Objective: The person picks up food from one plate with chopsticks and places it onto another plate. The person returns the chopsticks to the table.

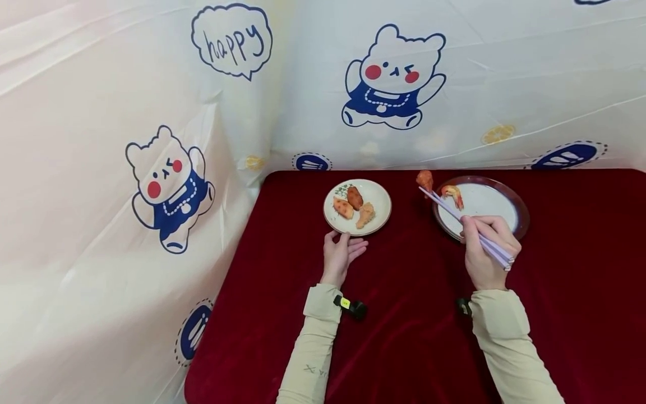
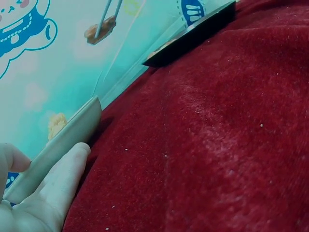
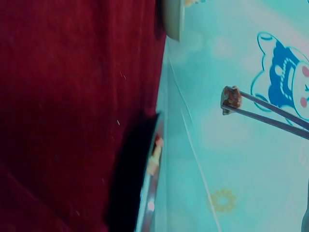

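My right hand (image 1: 487, 249) grips a pair of light purple chopsticks (image 1: 449, 209). Their tips pinch a browned piece of fried food (image 1: 425, 179), shaped like a small drumstick, held up beside the large plate's left rim. At the near edge of the small white plate (image 1: 379, 216), my left hand (image 1: 338, 258) holds the rim between thumb and fingers, its other fingers stretched out to the right. On that plate lie a dark brown piece (image 1: 355, 197), an orange-yellow piece (image 1: 343, 208) and a pale fried piece (image 1: 365, 215). A cooked shrimp (image 1: 453, 196) lies on the large dark-rimmed plate (image 1: 522, 216).
A dark red velvet cloth (image 1: 404, 314) covers the table under both plates. Behind and to the left hangs a pale curtain (image 1: 313, 84) printed with cartoon bears. Each wrist wears a dark strap, the left one (image 1: 350, 306) with a yellow label.
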